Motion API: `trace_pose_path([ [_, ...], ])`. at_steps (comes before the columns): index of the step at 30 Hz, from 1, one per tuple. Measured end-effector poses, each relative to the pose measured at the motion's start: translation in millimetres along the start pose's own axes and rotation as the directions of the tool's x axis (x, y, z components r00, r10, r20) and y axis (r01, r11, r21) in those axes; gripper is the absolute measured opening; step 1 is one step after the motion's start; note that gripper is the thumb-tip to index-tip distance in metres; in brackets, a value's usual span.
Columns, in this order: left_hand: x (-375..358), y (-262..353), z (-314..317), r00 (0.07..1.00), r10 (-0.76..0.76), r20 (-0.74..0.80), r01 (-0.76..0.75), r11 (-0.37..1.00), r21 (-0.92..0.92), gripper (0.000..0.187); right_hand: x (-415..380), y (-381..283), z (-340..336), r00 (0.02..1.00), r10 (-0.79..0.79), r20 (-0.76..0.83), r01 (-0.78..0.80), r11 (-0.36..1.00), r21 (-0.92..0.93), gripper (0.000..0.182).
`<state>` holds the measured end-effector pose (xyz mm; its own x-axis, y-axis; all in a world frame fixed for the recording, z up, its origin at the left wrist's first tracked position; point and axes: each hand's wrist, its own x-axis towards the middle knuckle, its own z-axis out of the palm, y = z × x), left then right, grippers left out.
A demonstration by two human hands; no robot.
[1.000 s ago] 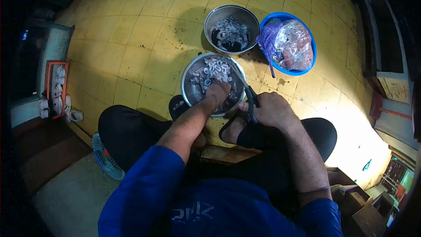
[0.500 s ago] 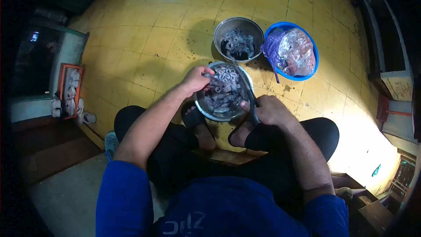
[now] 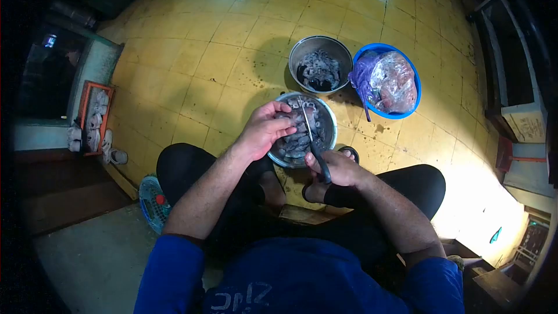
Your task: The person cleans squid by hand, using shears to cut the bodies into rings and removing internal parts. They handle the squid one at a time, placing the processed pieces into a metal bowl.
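Observation:
Between my feet a round metal bowl [image 3: 333,139] holds squid pieces [image 3: 296,142], some of them cut in rings. My left hand [image 3: 268,131] is over the bowl's left side, its fingers bent around a dark squid piece. In my right hand [image 3: 340,167], at the lower right of the bowl, are scissors [image 3: 312,139] with black handles. Their blades point up and away from me, across the bowl and close beside the left fingertips.
Behind the bowl stands a grey pot [image 3: 292,61] with squid rings in dark liquid. To its right, a blue basin [image 3: 419,90] holds plastic bags. An orange shoe rack [image 3: 87,102] is at the left, and a green basket [image 3: 149,203] lies beside my left knee.
The scissors have swung left over the bowl, their blades now near my left fingers. My left hand has turned and moved lower. The view has shifted slightly, showing more of the green basket.

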<state>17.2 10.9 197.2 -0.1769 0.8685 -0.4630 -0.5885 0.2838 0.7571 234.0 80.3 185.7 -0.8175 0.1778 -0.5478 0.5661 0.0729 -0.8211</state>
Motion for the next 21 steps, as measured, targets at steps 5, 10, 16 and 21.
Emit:
trace_pose_path([
  [5,7.8,-3.4,3.5,0.999,-0.021,-0.031,0.023,0.998,0.056,0.021,5.8,5.6,7.6,0.996,0.069,-0.064,-0.079,0.982,-0.173,0.085],
  [10,10.4,-3.8,1.2,1.0,-0.01,-0.011,0.01,1.0,0.01,0.018,4.0,0.9,5.4,0.992,0.069,-0.107,-0.084,0.987,-0.136,0.084],
  [16,14.0,-12.0,-1.8,0.997,0.017,-0.07,-0.015,0.999,0.03,0.016,7.1,6.3,8.9,0.989,0.074,-0.126,-0.088,0.99,-0.112,0.082],
  [21,15.6,-10.8,-6.6,0.994,0.06,-0.093,-0.052,0.995,0.089,0.016,5.0,6.2,8.6,0.984,0.093,-0.153,-0.118,0.98,-0.161,0.078],
])
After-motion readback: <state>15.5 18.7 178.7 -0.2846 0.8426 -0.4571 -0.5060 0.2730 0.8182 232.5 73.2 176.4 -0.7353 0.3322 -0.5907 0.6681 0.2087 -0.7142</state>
